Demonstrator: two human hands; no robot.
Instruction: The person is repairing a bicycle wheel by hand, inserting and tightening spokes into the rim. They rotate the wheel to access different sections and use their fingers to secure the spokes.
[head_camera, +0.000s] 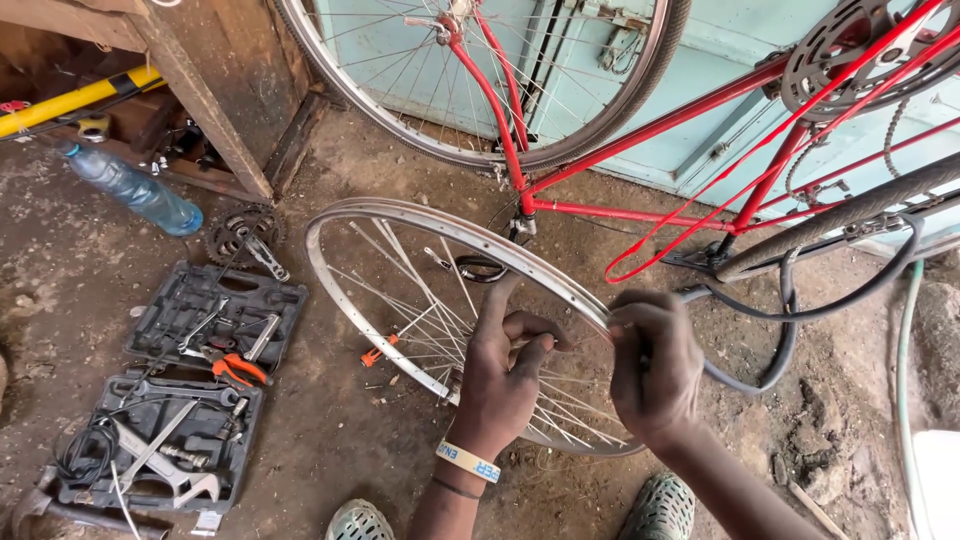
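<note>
Head view: bare wheel, both hands on the rim

Black plastic tool case lies open on the dirt floor; the bare silver spoked bicycle wheel has no tyre, left hand curled among its spokes, right hand pinching the rim; black inner tube loose alongside.

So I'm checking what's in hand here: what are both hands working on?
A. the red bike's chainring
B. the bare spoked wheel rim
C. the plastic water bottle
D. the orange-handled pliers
B: the left hand reaches in among the spokes and the right hand grips the edge of the rim; the bottle and pliers lie untouched apart from them.
</note>
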